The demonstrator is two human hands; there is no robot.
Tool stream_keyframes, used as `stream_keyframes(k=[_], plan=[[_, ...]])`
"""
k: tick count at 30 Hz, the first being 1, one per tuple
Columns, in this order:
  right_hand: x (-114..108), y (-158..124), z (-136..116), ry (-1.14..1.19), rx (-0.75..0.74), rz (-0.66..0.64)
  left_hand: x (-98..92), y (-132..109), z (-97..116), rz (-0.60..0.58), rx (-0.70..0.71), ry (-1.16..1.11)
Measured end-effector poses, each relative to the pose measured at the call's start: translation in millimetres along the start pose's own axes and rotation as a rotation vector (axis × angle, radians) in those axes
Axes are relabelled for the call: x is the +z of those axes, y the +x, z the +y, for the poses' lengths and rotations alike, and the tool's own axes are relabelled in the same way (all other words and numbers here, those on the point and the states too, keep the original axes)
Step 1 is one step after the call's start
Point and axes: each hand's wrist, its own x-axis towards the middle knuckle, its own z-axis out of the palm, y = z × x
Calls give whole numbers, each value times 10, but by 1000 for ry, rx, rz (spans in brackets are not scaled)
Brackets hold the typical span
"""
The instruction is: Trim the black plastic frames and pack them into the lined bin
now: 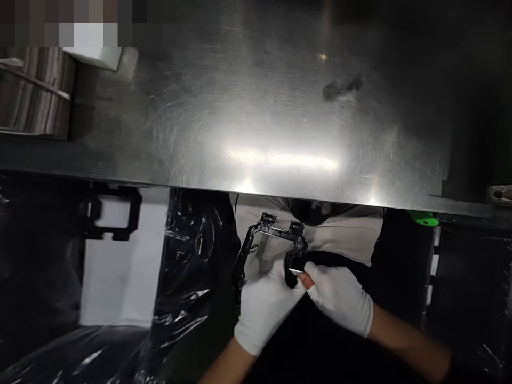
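- Got a black frame (276,231) held up just off the near edge of the metal table (240,106), about mid-scene, notched end pointing to the far side.
- Looks like edge work in hand: a thin white-tipped tool (295,272) brought right up by the frame's right arm. Can't tell whether actually touching or just beside.
- For the next move, at a guess: need to hold the frame steady, guide the tip lightly, and mind the fingers close by.
- Left hand (266,306), white glove: closed on the near part of the frame, gripping the right arm, some fingers hidden.
- Right hand (340,296), also gloved: pinched shut on the tool, with a bare fingertip (307,280) poking out. No real gap to see there.
- Just beyond the frame: pale printed material (348,237).
- Off to the left: a second black frame (134,213) against a white panel (120,282), with shiny black plastic (192,240) beside it.
- Off to the right, by the table edge: a bright green thing (424,217), too partial to name.
- Far left on the table: a strapped stack (44,101) near a white block (104,57).
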Motion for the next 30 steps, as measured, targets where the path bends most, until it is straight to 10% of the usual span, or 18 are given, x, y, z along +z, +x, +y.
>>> stream_keyframes(k=[24,30], plan=[[60,-22,-3,139,108,82,34,29,122,-23,-144,42],[-48,-181,350,627,82,228,-427,-37,-268,-145,-296,-819]])
